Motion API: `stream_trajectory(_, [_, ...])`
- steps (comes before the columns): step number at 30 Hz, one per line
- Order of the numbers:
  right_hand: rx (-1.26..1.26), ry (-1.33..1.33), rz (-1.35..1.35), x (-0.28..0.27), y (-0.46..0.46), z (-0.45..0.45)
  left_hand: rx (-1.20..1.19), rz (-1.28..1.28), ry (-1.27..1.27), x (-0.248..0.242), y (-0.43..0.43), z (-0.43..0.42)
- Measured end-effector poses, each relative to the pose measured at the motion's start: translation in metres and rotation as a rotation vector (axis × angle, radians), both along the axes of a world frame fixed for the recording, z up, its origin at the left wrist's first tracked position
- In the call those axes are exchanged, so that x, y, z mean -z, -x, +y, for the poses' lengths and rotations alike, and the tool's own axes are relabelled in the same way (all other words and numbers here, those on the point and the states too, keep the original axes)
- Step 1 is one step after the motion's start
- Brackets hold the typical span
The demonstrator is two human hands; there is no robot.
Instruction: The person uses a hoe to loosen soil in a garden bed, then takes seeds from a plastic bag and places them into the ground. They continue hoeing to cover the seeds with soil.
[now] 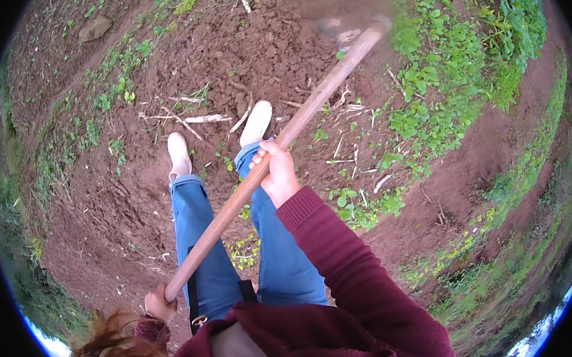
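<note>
A long wooden handle (234,202) runs diagonally across the view, from low at my left side up to the far right. My right hand (277,170) wraps around its middle, in front of my right leg. Close to its near end, my left hand (160,303) grips it beside my left hip. At the far end is a blurred metal head (340,32), apparently a hoe blade, over the soil; contact with the ground cannot be made out. Broken, clumpy brown soil (270,48) lies between the blade and my feet.
My light-coloured shoes (257,122) stand on bare soil. Dry stalks (203,118) lie just ahead of them. Low leafy plants (437,79) grow thickly at the right. A stone (95,29) sits at the far left, near scattered small weeds (118,87).
</note>
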State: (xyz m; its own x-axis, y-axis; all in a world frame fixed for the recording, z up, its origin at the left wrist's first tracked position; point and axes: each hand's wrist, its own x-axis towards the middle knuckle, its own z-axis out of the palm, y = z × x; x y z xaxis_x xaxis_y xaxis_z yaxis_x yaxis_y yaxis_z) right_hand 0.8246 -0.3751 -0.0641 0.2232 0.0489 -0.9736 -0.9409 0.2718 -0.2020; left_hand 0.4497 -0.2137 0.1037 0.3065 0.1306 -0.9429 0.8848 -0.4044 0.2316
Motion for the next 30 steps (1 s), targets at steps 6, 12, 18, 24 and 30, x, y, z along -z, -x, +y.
stream_trajectory(6, [0.025,0.095,-0.270,-0.035,-0.017,-0.011,0.038,-0.098,0.077,0.042,0.013,0.004])
stream_trajectory(12, [-0.007,0.141,-0.152,-0.016,0.041,0.017,0.097,-0.063,0.046,0.010,0.053,0.030])
stream_trajectory(18, [0.031,0.170,-0.032,-0.015,0.117,0.045,0.028,0.034,0.091,-0.023,0.116,0.052])
stream_trajectory(24, [-0.067,-0.044,-0.345,-0.036,0.024,0.059,0.013,-0.159,-0.012,0.033,0.062,0.041])
stream_trajectory(30, [-0.210,0.195,-0.339,0.010,0.051,0.115,-0.106,-0.125,0.043,0.005,0.074,0.056])
